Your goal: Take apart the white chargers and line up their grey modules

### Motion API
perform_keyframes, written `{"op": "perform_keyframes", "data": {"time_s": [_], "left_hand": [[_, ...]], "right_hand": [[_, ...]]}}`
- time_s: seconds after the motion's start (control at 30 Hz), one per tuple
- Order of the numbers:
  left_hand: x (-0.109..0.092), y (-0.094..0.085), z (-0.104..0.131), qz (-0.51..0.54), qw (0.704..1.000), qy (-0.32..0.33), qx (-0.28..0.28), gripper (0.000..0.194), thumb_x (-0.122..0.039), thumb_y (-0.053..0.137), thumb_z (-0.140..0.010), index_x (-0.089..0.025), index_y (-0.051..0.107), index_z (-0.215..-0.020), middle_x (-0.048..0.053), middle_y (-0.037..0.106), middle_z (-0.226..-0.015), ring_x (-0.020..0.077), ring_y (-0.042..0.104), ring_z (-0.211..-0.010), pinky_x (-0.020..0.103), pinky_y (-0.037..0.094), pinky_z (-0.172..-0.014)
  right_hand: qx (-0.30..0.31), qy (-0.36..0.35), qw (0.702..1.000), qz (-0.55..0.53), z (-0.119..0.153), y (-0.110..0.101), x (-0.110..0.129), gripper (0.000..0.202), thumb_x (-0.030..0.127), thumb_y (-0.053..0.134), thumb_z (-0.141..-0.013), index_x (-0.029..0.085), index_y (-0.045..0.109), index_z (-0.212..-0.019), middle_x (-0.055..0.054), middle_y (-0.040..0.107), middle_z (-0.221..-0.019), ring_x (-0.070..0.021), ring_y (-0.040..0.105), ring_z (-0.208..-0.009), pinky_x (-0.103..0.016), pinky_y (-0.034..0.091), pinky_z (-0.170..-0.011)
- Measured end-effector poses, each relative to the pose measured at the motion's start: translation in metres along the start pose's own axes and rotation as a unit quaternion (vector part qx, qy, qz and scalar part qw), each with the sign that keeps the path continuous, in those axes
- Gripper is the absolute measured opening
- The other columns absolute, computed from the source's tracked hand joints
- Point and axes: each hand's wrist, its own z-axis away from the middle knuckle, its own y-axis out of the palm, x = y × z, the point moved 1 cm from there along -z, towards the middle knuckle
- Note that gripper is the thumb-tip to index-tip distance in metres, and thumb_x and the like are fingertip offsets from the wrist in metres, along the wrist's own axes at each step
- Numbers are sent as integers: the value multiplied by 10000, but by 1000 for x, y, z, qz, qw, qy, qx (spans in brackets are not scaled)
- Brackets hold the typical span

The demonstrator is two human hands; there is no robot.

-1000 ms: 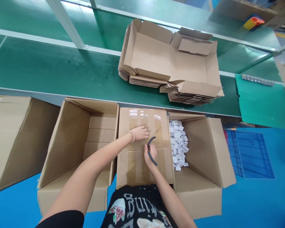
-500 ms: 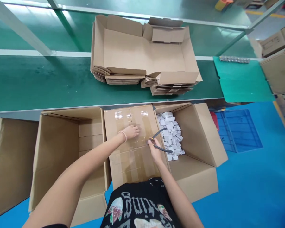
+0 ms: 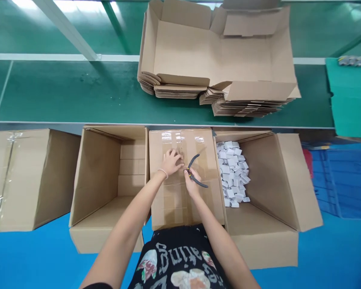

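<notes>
A closed cardboard box (image 3: 174,216) with clear tape across its top lies in front of me. My left hand (image 3: 172,161), with a beaded bracelet at the wrist, rests on it, fingers apart and slightly bent. Right beside it, my right hand (image 3: 192,181) grips a pair of pliers (image 3: 193,161) with dark handles and yellow accents. The handles splay apart and point away to the right. The head of the pliers is close to my left fingertips, over the box top. Whether anything small lies between them I cannot make out.
An open box with many small white pieces (image 3: 234,172) stands to the right, and another open box (image 3: 99,176) to the left. Flattened cartons (image 3: 186,52) are stacked on the green bench (image 3: 63,92). Farther right is a blue crate (image 3: 349,180).
My left hand has shifted back and its fingers have lifted and bent. The pliers have come closer to it and turned slightly. The whole view has swung left.
</notes>
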Motion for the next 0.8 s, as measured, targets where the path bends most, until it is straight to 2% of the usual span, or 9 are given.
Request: {"op": "perform_keyframes", "data": {"time_s": [0.07,0.13,0.3,0.43,0.57,0.63,0.7,0.73,0.8], "left_hand": [[0,7,4,18,998,-51,-15,423,-471,553,-845,-206,520,-1173,91,411,-1338,297,362,-1244,520,353,-989],[0,12,6,38,997,-68,-20,449,-478,580,-822,-210,521,-1177,86,380,-1371,308,327,-1270,530,329,-1007],[4,15,2,79,994,-64,-25,438,-451,604,-810,-202,535,-1164,85,392,-1363,311,322,-1277,549,304,-1026],[4,11,1,87,994,-56,-27,475,-481,610,-792,-196,530,-1163,91,394,-1345,320,326,-1261,561,300,-1014],[-1,6,11,72,997,-33,-21,609,-574,699,-647,-267,547,-1151,76,389,-1323,340,322,-1239,539,329,-965],[-2,8,17,57,998,-28,-24,599,-560,710,-626,-340,542,-1157,53,385,-1327,325,322,-1246,501,342,-948],[-2,14,20,40,998,-34,-36,578,-519,690,-654,-377,516,-1187,35,383,-1331,310,311,-1268,476,337,-954],[-1,18,21,32,998,-40,-45,577,-498,676,-666,-380,502,-1204,28,373,-1344,302,305,-1281,457,335,-960],[-1,29,22,22,997,-46,-60,570,-479,648,-677,-389,486,-1217,11,351,-1368,290,297,-1303,438,327,-972]], "right_hand": [[3,-9,1000,15,1,-1,-1,298,401,516,-865,162,663,-965,-76,648,-932,-202,583,-856,-319,461,-803],[2,-20,999,27,2,-2,-3,300,399,505,-874,158,657,-967,-77,647,-931,-197,586,-854,-311,461,-798],[-13,-47,996,73,1,-1,-6,304,398,491,-886,159,663,-957,-73,648,-908,-192,598,-841,-303,467,-784],[-20,-60,994,92,1,-2,-6,398,471,474,-878,141,666,-992,-100,655,-925,-215,610,-854,-326,477,-786],[-23,-43,995,90,7,-8,-4,558,599,484,-809,94,676,-949,-169,652,-895,-294,606,-844,-408,464,-794],[-6,-32,994,101,7,-11,-12,596,617,512,-772,73,681,-946,-206,640,-863,-352,596,-844,-458,449,-780],[29,-22,979,202,3,-13,-26,596,638,471,-773,125,686,-987,-171,639,-804,-341,605,-780,-428,465,-706],[27,-14,970,240,-1,-14,-34,595,635,449,-783,136,683,-1008,-165,631,-765,-341,604,-733,-424,465,-656],[51,-15,956,288,-10,-14,-48,592,632,429,-778,154,682,-1018,-165,613,-700,-362,595,-684,-441,457,-583]]}}
